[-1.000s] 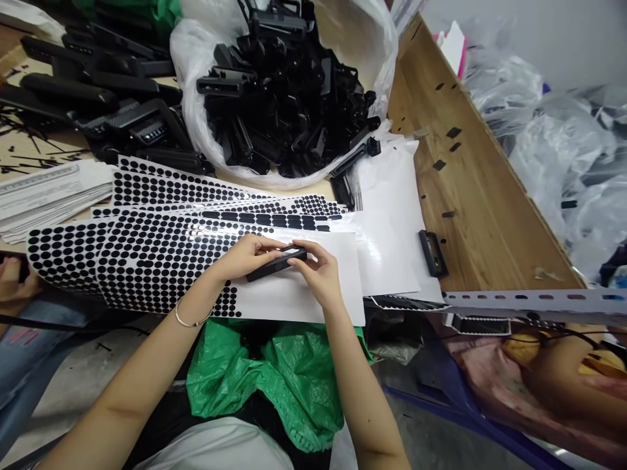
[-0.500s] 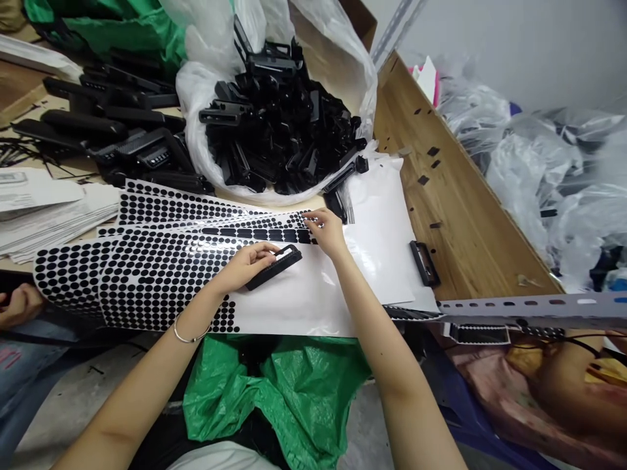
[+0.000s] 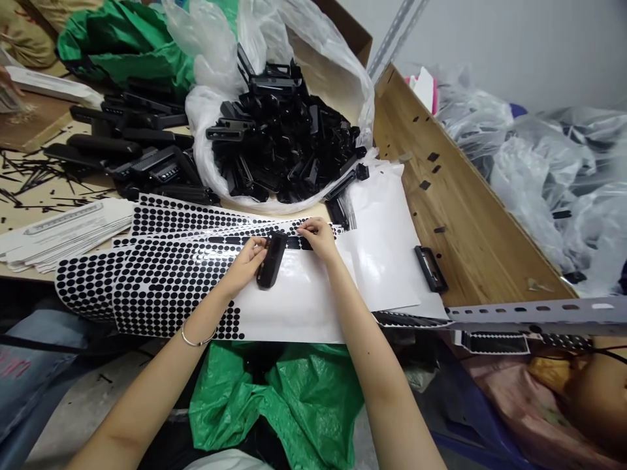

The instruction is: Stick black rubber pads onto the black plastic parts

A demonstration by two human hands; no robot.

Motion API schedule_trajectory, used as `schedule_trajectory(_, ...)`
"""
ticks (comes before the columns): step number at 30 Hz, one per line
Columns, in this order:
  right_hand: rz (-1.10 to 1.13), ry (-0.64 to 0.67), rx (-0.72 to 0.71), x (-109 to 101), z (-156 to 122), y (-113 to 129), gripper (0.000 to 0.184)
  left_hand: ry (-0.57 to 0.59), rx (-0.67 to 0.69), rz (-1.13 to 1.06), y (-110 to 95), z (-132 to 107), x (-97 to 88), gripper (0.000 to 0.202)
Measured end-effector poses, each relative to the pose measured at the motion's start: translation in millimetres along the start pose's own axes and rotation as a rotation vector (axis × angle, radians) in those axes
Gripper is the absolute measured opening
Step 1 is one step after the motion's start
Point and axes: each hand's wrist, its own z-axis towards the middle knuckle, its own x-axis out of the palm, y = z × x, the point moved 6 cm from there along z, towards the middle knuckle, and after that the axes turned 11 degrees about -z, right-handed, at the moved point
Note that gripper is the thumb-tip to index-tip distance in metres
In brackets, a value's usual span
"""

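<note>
My left hand [image 3: 248, 264], with a bangle at the wrist, grips a black plastic housing [image 3: 272, 260] by its left side. The housing is tilted, its smooth closed face toward me, above the white sticker sheet. To its right, my right hand [image 3: 318, 237] pinches thumb and forefinger together over the sheet's upper rows. Whatever is between those fingertips is too small to make out. Sheets of round black stickers [image 3: 171, 281] fan out under and left of my hands, with a bare white backing area [image 3: 304, 297] below the housing.
A clear plastic bag [image 3: 203, 147] heaped with black housings [image 3: 289, 130] stands behind the sheets. More black parts [image 3: 147, 140] lie left of it, near folded white papers [image 3: 73, 225]. One housing [image 3: 431, 268] rests beside the wooden board [image 3: 470, 228] at right. A green bag [image 3: 279, 398] hangs below the table edge.
My left hand has turned the housing from its slanted, hollow-side-up pose to nearly upright, smooth face showing. The fingers of my right hand have come together in a pinch. The view has shifted slightly.
</note>
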Motion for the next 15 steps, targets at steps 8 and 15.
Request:
schedule_trajectory(8, 0.619, 0.169, -0.027, 14, -82, 34, 0.020, 0.000, 0.043, -0.090, -6, 0, 2.6, 0.039)
schedule_trajectory(15, 0.569, 0.116, -0.028, 28, -101, 38, 0.023, 0.004, 0.033, -0.109, -4, 1, -0.7, 0.043)
